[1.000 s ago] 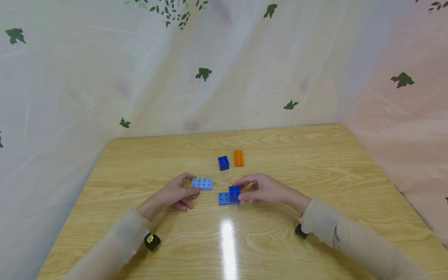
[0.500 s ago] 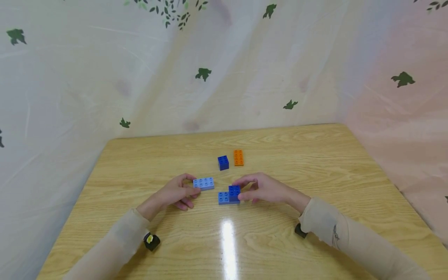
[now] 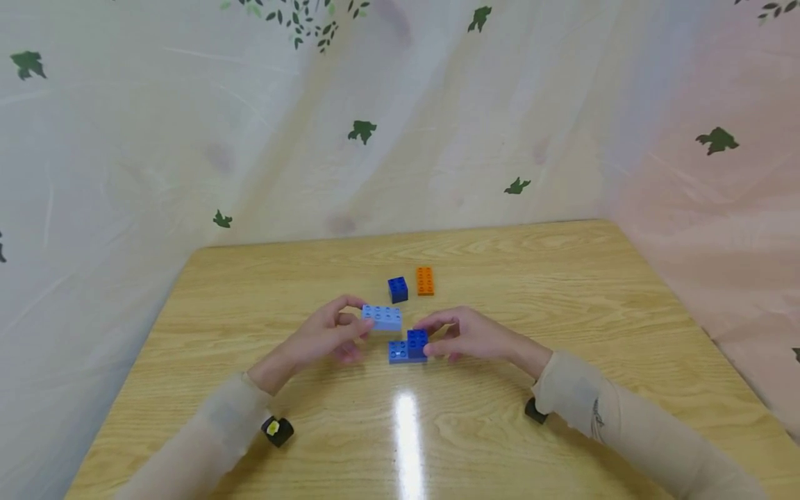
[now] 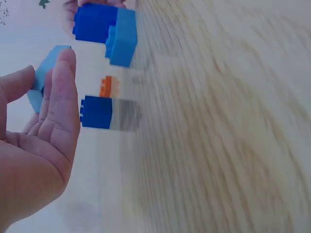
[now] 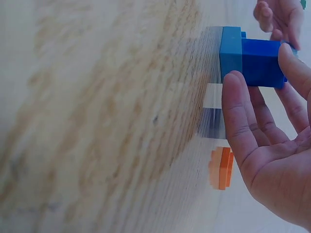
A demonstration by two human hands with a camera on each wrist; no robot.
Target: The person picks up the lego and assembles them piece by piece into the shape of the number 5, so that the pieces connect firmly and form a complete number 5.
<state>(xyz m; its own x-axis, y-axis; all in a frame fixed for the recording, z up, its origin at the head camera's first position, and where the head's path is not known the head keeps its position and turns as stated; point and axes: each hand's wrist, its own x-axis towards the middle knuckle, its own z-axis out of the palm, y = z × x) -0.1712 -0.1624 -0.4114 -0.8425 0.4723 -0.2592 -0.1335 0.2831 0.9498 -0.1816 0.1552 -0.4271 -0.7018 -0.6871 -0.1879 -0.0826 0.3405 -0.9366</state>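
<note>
Between thumb and fingers, my left hand pinches a light blue eight-stud toy brick by its left end. That brick is raised above the table, close behind and left of a two-brick stack. The stack is a dark blue four-stud brick on the right half of a mid-blue brick, whose left studs are bare. My right hand grips the dark blue brick from the right. In the right wrist view the thumb lies at the upper brick, and a fingertip overlaps the lower brick.
A second dark blue four-stud brick stands behind the stack. Beside it lies a flat orange brick. The wooden table ends at a patterned cloth at the back and sides.
My left hand has lifted the light blue brick and carried it right, closer to the stack. The right hand keeps its grip, and the stack stays in place.
</note>
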